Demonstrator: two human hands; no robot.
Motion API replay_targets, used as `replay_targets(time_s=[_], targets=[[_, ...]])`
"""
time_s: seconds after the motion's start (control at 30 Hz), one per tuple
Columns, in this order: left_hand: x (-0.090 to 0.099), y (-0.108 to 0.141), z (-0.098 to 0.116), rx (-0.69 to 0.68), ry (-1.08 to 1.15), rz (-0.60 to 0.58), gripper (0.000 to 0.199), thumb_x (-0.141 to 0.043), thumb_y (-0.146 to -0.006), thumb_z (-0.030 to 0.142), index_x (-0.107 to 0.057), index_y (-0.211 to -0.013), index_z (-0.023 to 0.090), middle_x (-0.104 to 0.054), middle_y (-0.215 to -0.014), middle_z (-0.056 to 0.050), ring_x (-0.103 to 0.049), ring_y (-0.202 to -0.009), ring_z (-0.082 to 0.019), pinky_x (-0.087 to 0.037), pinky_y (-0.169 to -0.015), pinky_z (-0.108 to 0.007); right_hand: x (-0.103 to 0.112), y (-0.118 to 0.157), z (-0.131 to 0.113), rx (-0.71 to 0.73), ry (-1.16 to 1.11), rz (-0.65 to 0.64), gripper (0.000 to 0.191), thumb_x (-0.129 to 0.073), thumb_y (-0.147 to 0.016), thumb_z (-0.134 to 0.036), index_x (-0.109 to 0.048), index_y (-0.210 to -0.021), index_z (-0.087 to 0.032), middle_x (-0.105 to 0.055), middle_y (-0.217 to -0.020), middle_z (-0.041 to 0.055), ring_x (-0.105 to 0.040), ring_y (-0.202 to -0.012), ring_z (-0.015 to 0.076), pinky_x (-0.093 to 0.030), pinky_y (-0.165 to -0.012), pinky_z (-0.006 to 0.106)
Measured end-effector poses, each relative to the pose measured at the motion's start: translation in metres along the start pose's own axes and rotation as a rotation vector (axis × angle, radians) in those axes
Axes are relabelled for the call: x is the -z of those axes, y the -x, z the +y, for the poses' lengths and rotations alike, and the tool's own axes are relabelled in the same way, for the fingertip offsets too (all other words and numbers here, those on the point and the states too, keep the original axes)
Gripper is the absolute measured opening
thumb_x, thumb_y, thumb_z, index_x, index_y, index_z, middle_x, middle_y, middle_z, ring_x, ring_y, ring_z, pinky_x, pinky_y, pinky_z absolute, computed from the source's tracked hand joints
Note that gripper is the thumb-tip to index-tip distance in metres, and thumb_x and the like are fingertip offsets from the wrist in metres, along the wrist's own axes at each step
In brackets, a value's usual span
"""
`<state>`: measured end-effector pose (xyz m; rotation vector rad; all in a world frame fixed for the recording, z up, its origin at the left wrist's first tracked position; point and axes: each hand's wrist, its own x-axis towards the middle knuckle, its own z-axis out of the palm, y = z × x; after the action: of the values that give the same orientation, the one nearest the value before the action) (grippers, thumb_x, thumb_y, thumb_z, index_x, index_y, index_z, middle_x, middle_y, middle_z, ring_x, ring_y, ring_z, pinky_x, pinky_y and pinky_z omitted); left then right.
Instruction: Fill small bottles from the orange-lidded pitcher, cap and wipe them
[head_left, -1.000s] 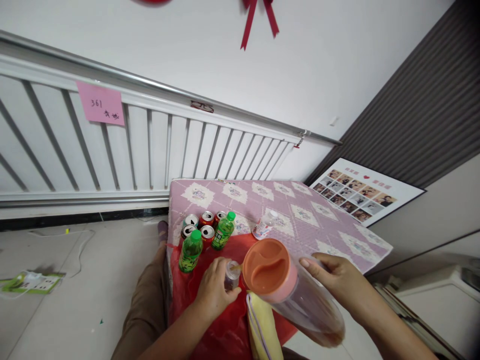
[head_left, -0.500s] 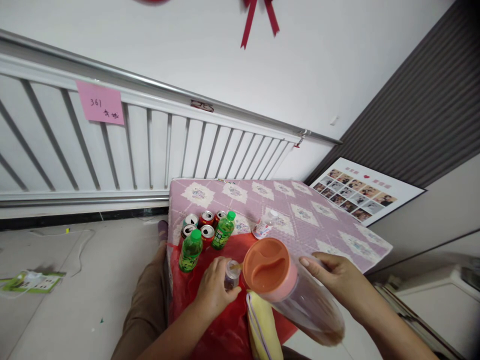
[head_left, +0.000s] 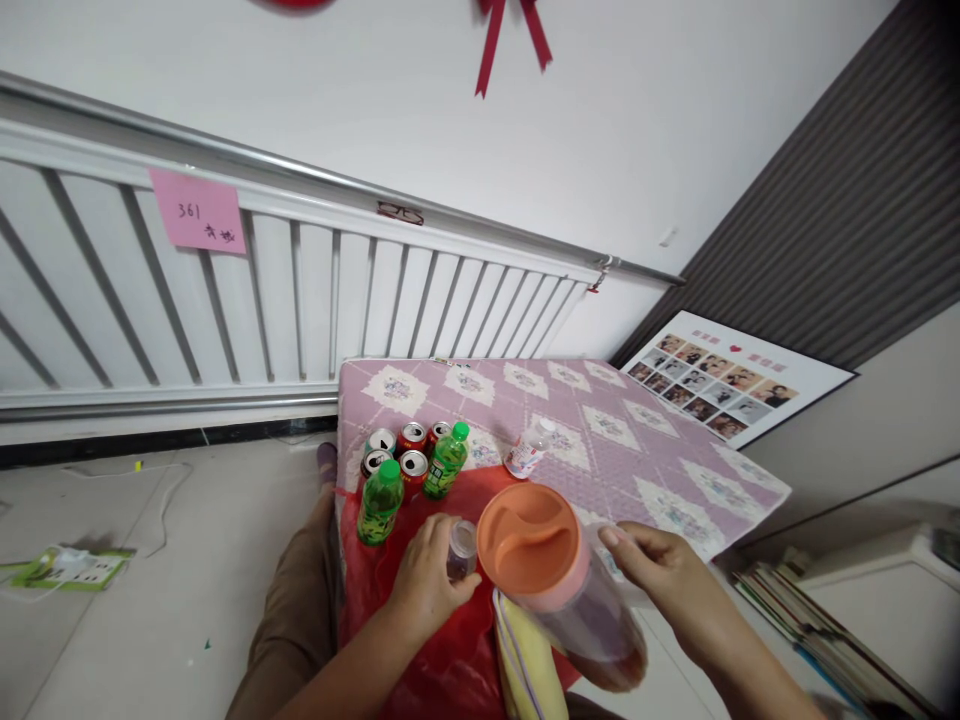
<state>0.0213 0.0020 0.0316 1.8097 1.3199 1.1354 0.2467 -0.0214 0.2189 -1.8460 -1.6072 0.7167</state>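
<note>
My left hand (head_left: 427, 575) is wrapped round a small clear cup (head_left: 461, 550) above the red plastic sheet (head_left: 450, 655). In my right hand (head_left: 660, 560) is the handle of a clear pitcher (head_left: 592, 625) with an orange lid (head_left: 529, 540); it tilts toward the cup, with brown liquid in its lower part. The lid's edge is close beside the cup's rim, and no stream shows between them. A folded yellow cloth (head_left: 525, 655) lies under the pitcher.
Two green bottles (head_left: 380, 505) (head_left: 446, 462) and several opened cans (head_left: 413, 465) stand at the table's left. A clear bottle with a white cap (head_left: 529, 449) stands behind the pitcher on the purple patterned tablecloth (head_left: 600, 430). A white radiator (head_left: 315, 290) runs behind.
The pitcher's base has swung left and the pitcher is a little more upright. The thin brown stream into the cup is gone. My left hand has stayed nearly still round the cup.
</note>
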Motion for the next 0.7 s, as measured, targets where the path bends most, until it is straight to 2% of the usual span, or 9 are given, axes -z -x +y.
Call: replay_targets(time_s=[0.2, 0.3, 0.43, 0.57, 0.7], targets=[[-0.003, 0.001, -0.002, -0.001, -0.01, 0.017, 0.056, -0.071, -0.066, 0.022, -0.052, -0.118, 0.021, -0.059, -0.118, -0.011, -0.057, -0.112, -0.029, -0.047, -0.099, -0.046, -0.004, 0.002, 0.018, -0.001, -0.158, 0.003, 0.051, -0.056, -0.077, -0.065, -0.04, -0.053, -0.023, -0.027, -0.057, -0.0059, -0.025, -0.055, 0.0122, -0.022, -0.052, 0.027], [-0.005, 0.001, -0.003, 0.02, -0.011, 0.031, 0.059, -0.072, -0.063, 0.02, -0.053, -0.119, 0.021, -0.059, -0.118, -0.01, -0.057, -0.113, -0.029, -0.047, -0.1, -0.046, -0.004, -0.001, 0.032, -0.011, -0.284, 0.08, 0.053, -0.057, -0.078, -0.065, -0.034, -0.053, -0.025, -0.024, -0.056, -0.0066, -0.022, -0.054, 0.0124, -0.021, -0.051, 0.028], [-0.005, 0.003, -0.004, 0.007, 0.006, 0.044, 0.059, -0.069, -0.064, 0.017, -0.052, -0.121, 0.021, -0.059, -0.119, -0.01, -0.057, -0.114, -0.028, -0.046, -0.101, -0.046, -0.008, -0.01, 0.048, -0.002, -0.484, 0.228, 0.053, -0.06, -0.076, -0.066, -0.037, -0.051, -0.025, -0.029, -0.053, -0.0064, -0.025, -0.052, 0.0129, -0.024, -0.05, 0.029], [-0.006, 0.005, -0.005, -0.002, 0.016, 0.061, 0.059, -0.068, -0.064, 0.016, -0.051, -0.12, 0.02, -0.059, -0.12, -0.011, -0.057, -0.115, -0.029, -0.046, -0.101, -0.048, -0.023, -0.024, 0.057, 0.018, -0.613, 0.36, 0.054, -0.064, -0.072, -0.067, -0.04, -0.05, -0.024, -0.031, -0.051, -0.0069, -0.029, -0.051, 0.012, -0.027, -0.05, 0.028], [-0.008, 0.005, -0.008, -0.015, 0.018, 0.062, 0.059, -0.067, -0.064, 0.017, -0.05, -0.121, 0.019, -0.06, -0.121, -0.012, -0.057, -0.116, -0.029, -0.046, -0.102, -0.047, -0.047, -0.039, 0.066, 0.048, -0.657, 0.435, 0.052, -0.062, -0.073, -0.068, -0.042, -0.053, -0.024, -0.035, -0.053, -0.0066, -0.034, -0.053, 0.0128, -0.032, -0.053, 0.028]])
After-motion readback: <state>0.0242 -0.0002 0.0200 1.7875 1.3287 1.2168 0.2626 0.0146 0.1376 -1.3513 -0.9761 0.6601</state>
